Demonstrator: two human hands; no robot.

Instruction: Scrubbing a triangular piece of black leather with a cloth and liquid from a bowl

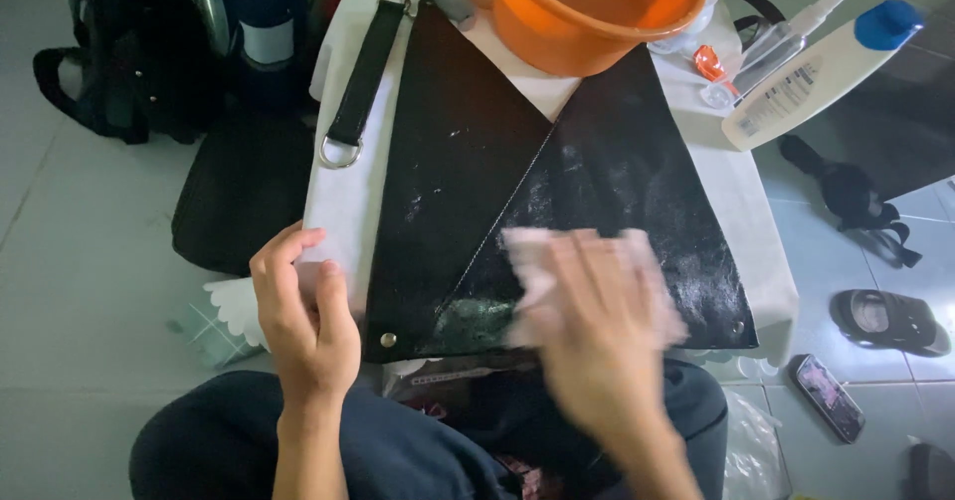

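Observation:
A black leather bag [468,172] lies flat on a white cloth [343,197], with a diagonal zip and wet streaks on its surface. My right hand [597,326] presses a pale wipe [532,261] onto the bag's lower right part; the hand is blurred. My left hand [303,311] grips the white cloth at the bag's lower left corner, beside a metal stud. A black strap [366,72] with metal rings runs up along the bag's left edge.
An orange basin [587,7] stands at the bag's far end. A white bottle with a blue cap [821,72] and a clear spray bottle [786,32] lie at the right. On the floor lie a phone [828,396], a sandal [890,321] and black bags [129,52].

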